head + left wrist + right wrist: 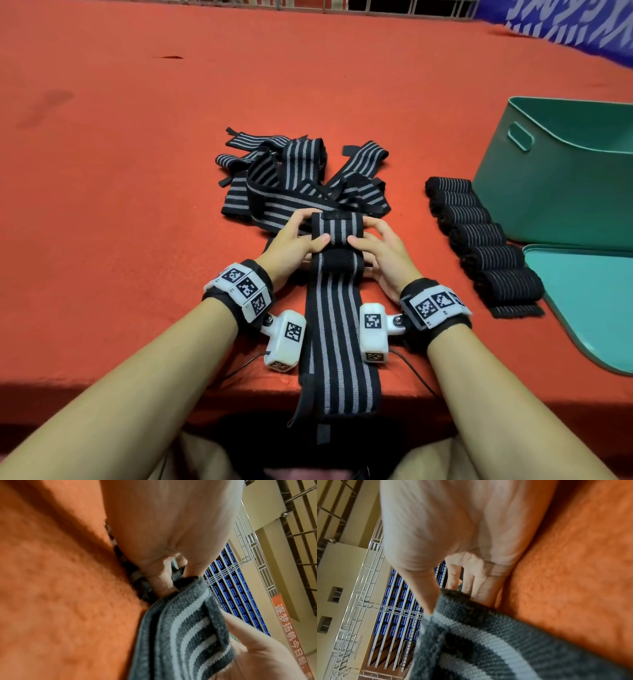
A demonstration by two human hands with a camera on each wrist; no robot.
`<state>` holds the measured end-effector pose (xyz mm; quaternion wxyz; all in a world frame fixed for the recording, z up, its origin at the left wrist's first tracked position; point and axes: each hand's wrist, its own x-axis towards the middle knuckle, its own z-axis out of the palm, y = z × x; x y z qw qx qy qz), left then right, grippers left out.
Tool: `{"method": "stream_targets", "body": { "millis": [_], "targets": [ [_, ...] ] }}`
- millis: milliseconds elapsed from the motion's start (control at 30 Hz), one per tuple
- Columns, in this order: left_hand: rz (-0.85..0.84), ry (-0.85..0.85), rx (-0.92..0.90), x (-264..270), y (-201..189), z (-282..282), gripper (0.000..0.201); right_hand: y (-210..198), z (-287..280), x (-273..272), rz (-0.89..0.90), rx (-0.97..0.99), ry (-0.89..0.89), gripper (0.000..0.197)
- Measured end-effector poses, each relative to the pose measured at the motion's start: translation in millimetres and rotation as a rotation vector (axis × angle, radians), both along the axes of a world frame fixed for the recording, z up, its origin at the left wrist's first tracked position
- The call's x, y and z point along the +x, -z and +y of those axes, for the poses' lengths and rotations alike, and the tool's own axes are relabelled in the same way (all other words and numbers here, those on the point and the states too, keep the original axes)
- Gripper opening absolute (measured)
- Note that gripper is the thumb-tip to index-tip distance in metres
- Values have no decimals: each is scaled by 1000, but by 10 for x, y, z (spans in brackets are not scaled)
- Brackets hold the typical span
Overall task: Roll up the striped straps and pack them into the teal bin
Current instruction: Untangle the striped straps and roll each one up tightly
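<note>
Head view: the long black strap with grey stripes is laid down the centre of the frame, its lower end hanging over the table edge, and its upper end is pinched between the left hand and the right hand, thumbs on top and fingers curled around a small started roll.

The roll could be wound crooked if one hand is advanced ahead of the other. It could also be dragged loose by the weight of the hanging tail. The tangled heap of unrolled striped straps, touching the fingers at upper centre, could be snagged and drawn in.

The teal plastic bin is tipped on its side at right; no straps can be seen inside it. A row of finished rolled straps is lined up just beside it, above a flat teal lid at lower right.

The orange felt-like table cover is marked with darker stains at upper left. In the wrist views, tiers of blue seats, metal railings and a red banner are shown, suggesting a sports hall.
</note>
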<state>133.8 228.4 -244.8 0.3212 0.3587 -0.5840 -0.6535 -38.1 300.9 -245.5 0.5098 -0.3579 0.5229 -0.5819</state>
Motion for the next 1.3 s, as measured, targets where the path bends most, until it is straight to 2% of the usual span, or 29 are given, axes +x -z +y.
{"method": "stream_targets", "body": {
  "millis": [233,333,367,433,467,500,567,700,800,967,1067,1167,1300],
  "targets": [
    [48,33,23,10,-47,42,43,27,13,23,72,-80,-20,35],
    [33,24,93,-10,-92,53,21,56,34,-2,34,-96,-2,39],
    [31,31,113,-20,-111,57,24,68,31,-10,30,-98,7,42],
    [-6,41,121,-36,-121,47,60,82,30,-19,40,-115,9,47],
    [-12,40,118,-44,-127,44,70,80,35,-13,43,-121,4,49],
    [-8,31,110,-48,-110,30,73,76,42,-7,45,-125,-1,49],
    [12,4,108,-48,-76,11,64,80,52,-2,45,-128,-7,52],
    [101,-11,157,-18,-19,-15,29,61,34,-10,18,-84,-33,57],
    [149,-8,179,16,-37,-3,32,-6,31,8,-56,-24,-36,44],
    [167,2,161,85,-9,-2,46,-21,59,40,92,7,-119,25],
    [175,11,137,77,2,21,52,11,104,-9,30,-42,-93,28],
    [134,14,127,36,32,-23,48,69,115,-41,-52,-87,-20,34],
    [32,-4,120,-8,-1,-45,50,79,129,-39,-20,-121,32,53]
  ]
}}
